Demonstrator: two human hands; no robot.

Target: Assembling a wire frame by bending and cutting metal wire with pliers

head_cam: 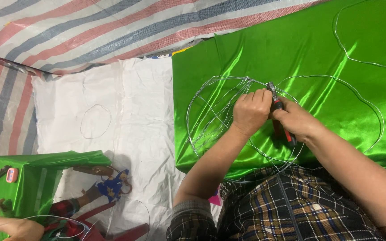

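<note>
My left hand (250, 110) grips the thin silver wire frame (211, 117), a rounded cage of several loops lying on shiny green satin cloth (291, 53). My right hand (296, 119) holds red-handled pliers (277, 103), whose jaws bite the wire just right of my left fingers. Both hands meet at the top of the frame.
A larger wire loop (358, 96) spreads to the right and another wire loop (349, 53) lies at the top right. A small wire ring (95, 121) rests on white sheeting. At the lower left are another person's hand (1, 218), folded green cloth (41, 178) and a red stool (112, 223).
</note>
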